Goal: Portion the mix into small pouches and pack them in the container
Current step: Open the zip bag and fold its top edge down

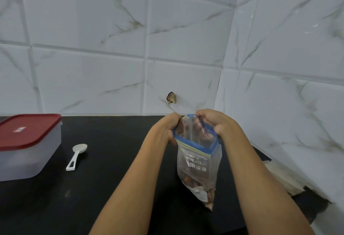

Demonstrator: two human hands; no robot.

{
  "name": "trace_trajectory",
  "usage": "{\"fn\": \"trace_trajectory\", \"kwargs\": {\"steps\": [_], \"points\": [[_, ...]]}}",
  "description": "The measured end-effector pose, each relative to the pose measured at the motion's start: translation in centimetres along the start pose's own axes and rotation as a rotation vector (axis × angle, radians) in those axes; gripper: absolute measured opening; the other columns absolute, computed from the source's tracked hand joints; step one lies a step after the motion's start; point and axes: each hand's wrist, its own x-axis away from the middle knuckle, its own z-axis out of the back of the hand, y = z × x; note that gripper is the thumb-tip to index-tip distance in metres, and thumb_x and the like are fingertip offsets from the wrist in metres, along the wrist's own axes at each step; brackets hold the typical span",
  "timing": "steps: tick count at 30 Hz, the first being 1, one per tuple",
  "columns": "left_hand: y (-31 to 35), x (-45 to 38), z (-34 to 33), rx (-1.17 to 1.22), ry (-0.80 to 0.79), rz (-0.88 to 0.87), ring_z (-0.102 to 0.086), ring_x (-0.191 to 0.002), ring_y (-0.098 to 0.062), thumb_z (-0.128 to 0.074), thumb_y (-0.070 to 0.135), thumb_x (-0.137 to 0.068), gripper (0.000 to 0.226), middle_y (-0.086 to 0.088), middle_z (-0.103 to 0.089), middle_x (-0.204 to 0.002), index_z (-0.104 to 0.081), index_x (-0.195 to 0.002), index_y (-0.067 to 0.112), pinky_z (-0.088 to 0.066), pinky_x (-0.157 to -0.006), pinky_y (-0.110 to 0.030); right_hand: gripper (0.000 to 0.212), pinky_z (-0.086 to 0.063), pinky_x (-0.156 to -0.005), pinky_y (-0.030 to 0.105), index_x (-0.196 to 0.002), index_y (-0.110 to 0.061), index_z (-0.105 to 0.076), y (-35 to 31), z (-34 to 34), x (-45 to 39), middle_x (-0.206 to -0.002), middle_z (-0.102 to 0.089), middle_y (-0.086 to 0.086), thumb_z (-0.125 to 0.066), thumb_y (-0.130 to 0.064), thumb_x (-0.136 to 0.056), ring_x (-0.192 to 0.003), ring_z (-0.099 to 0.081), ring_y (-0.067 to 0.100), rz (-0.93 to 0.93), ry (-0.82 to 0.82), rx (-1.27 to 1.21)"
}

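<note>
A clear zip bag (198,167) with a blue rim hangs above the black counter (111,179), brown mix settled in its bottom. My left hand (165,128) grips the left side of the bag's mouth and my right hand (214,123) grips the right side, holding the mouth apart. At the far left sits a translucent container (26,158) with its red lid (26,130) on. A white plastic scoop (76,155) lies on the counter between the container and the bag.
White marble-pattern tiles cover the back wall and the right wall, meeting in a corner behind the bag. A small dark hole (171,97) marks the back wall. The counter's right edge looks broken and pale (284,179).
</note>
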Motion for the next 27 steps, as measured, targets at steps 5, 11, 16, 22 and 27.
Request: {"fn": "trace_trajectory", "kwargs": {"steps": [5, 11, 16, 22, 27], "points": [[-0.8, -0.1, -0.5, 0.203, -0.087, 0.086, -0.054, -0.064, -0.027, -0.035, 0.015, -0.099, 0.059, -0.012, -0.062, -0.047, -0.059, -0.046, 0.002, -0.046, -0.079, -0.042, 0.033, -0.043, -0.036, 0.017, -0.059, -0.008, -0.054, 1.4, -0.2, -0.5, -0.039, -0.055, 0.003, -0.050, -0.011, -0.092, -0.034, -0.052, 0.013, -0.014, 0.061, -0.062], [-1.1, 0.1, -1.2, 0.382, -0.070, 0.099, -0.056, -0.073, -0.033, -0.038, 0.020, -0.103, 0.042, -0.019, -0.065, -0.057, -0.060, -0.075, -0.001, -0.045, -0.082, -0.048, 0.048, -0.040, -0.028, 0.020, -0.054, 0.002, -0.056, 2.4, 0.3, -0.5, -0.033, -0.053, 0.009, -0.044, -0.010, -0.099, -0.040, -0.056, 0.021, -0.055, 0.084, -0.191], [-1.0, 0.8, -1.2, 0.362, -0.015, 0.004, -0.055, -0.067, -0.025, -0.043, 0.013, -0.100, 0.021, -0.015, -0.061, -0.073, -0.055, -0.093, -0.002, -0.049, -0.066, -0.040, 0.033, -0.048, -0.043, 0.020, -0.072, -0.004, -0.057, 2.8, 0.4, -1.3, -0.043, -0.058, 0.005, -0.046, -0.017, -0.100, -0.040, -0.056, 0.015, -0.097, 0.062, -0.446], [-2.2, 3.3, 0.2, -0.234, 0.247, -0.185, -0.066, -0.089, -0.026, -0.062, 0.066, -0.078, 0.069, -0.014, -0.063, -0.104, -0.051, -0.106, 0.003, -0.058, -0.066, -0.035, 0.032, -0.056, -0.065, 0.033, -0.117, 0.002, -0.062, 2.5, 0.4, -0.2, -0.091, -0.067, 0.012, -0.060, -0.020, -0.093, -0.070, -0.063, 0.020, 0.015, 0.055, -0.409], [-2.6, 6.8, 1.5, -0.378, 0.116, -0.033, -0.065, -0.063, -0.020, -0.057, 0.071, -0.078, 0.068, -0.011, -0.064, -0.078, -0.054, -0.082, 0.004, -0.056, -0.055, -0.028, 0.060, -0.047, -0.053, 0.026, -0.105, -0.001, -0.060, 2.6, 1.0, 4.1, -0.075, -0.063, 0.010, -0.066, -0.056, -0.081, -0.055, -0.055, 0.018, 0.113, 0.431, 0.153]]}}
